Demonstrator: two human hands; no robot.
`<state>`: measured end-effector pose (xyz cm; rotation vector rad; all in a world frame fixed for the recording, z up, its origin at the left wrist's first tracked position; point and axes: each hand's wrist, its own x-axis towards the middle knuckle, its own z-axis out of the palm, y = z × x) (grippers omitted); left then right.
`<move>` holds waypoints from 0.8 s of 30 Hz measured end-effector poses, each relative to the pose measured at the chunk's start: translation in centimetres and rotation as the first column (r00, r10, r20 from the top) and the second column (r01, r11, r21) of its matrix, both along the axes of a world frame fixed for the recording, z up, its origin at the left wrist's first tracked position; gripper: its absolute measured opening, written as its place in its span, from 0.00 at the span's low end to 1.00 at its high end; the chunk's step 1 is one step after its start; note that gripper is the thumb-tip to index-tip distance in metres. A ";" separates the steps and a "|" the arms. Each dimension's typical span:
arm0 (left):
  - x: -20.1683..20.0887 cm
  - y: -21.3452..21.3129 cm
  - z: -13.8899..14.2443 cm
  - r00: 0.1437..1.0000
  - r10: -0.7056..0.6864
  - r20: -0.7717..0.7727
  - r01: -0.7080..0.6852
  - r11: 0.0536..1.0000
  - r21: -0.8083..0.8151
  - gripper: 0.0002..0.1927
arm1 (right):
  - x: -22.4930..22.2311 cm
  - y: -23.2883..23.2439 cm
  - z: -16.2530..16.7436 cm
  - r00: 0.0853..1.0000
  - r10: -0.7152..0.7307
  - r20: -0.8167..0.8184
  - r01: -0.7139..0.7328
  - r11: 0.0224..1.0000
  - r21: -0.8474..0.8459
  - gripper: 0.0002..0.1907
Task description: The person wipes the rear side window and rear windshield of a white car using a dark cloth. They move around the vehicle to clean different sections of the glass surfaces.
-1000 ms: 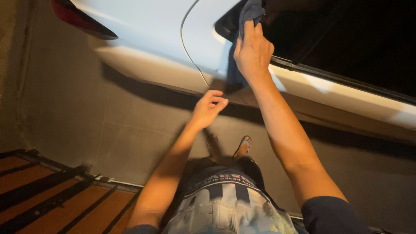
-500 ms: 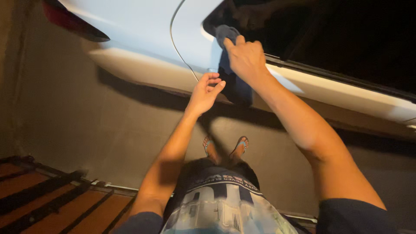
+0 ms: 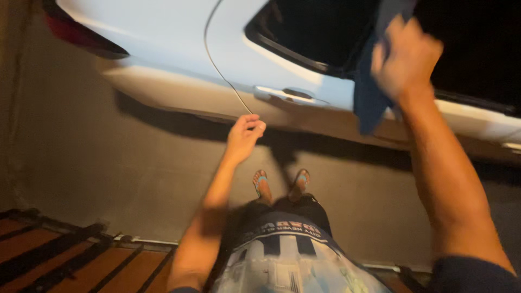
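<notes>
Head view: the right hand [image 3: 406, 57] was clamped on a dark blue cloth [image 3: 370, 97], pressing it against the window edge of a white car [image 3: 179, 38]; the cloth hung below the grip. The left hand [image 3: 244, 135] was loosely curled, holding nothing, below the door handle [image 3: 287, 95], well apart from the cloth.

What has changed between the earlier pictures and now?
The right hand has carried the dark blue cloth from the white car door up onto the dark window. The left hand stays empty, hanging near the door's lower edge.
</notes>
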<state>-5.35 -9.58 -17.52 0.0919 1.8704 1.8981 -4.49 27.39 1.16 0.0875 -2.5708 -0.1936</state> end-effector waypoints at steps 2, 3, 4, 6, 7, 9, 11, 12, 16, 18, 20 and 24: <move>-0.3 0.0 0.0 1.000 -0.010 0.016 0.010 1.000 0.013 0.25 | -2.6 0.5 0.9 0.991 0.043 -0.131 -0.045 0.999 -0.020 0.16; -0.4 -0.1 -0.2 1.000 -0.006 0.004 0.006 1.000 0.028 0.26 | -3.5 0.6 0.7 0.989 0.038 -0.145 -0.043 0.999 -0.029 0.13; -0.4 0.1 -0.3 1.000 -0.003 -0.007 0.004 0.999 0.042 0.26 | -4.0 0.6 0.4 0.987 0.031 -0.159 -0.037 0.999 -0.037 0.11; 0.0 0.5 0.1 1.000 -0.009 0.002 0.009 0.999 0.048 0.26 | -3.9 -0.1 -1.4 0.995 -0.065 -0.071 0.063 0.998 -0.027 0.13; 0.1 0.8 -0.2 1.000 -0.013 0.014 0.012 0.999 0.036 0.26 | -3.4 -0.8 -3.3 0.994 -0.086 -0.061 0.082 0.994 -0.067 0.17; 0.7 1.4 0.3 0.999 -0.036 0.023 0.036 0.999 0.004 0.26 | -1.1 -2.7 -5.9 0.990 -0.138 0.017 0.139 0.980 -0.139 0.21; 1.1 1.9 0.7 0.997 -0.075 0.017 0.076 0.996 -0.039 0.26 | 0.6 -4.7 -8.3 0.962 -0.199 0.185 0.236 0.950 -0.206 0.20; 1.3 2.2 0.7 0.996 -0.090 0.019 0.091 0.994 -0.054 0.26 | 1.3 -5.6 -9.2 0.933 -0.226 0.280 0.294 0.927 -0.233 0.19; 1.6 3.2 0.6 0.989 -0.146 0.024 0.148 0.985 -0.092 0.27 | 3.1 -8.9 -11.4 0.893 -0.157 0.422 0.344 0.842 -0.415 0.19; 1.9 3.7 0.7 0.982 -0.190 0.000 0.189 0.977 -0.103 0.28 | 3.7 -9.5 -10.5 0.927 -0.063 0.369 0.269 0.798 -0.540 0.15; 2.3 4.1 0.8 0.963 -0.270 -0.025 0.266 0.958 -0.112 0.30 | 4.1 -8.7 -8.2 0.978 0.056 0.201 0.100 0.717 -0.689 0.10; 2.8 4.7 1.4 0.964 -0.265 -0.003 0.262 0.956 -0.131 0.31 | 2.0 -3.8 -1.6 0.928 -0.024 -0.373 -0.236 0.737 -0.633 0.07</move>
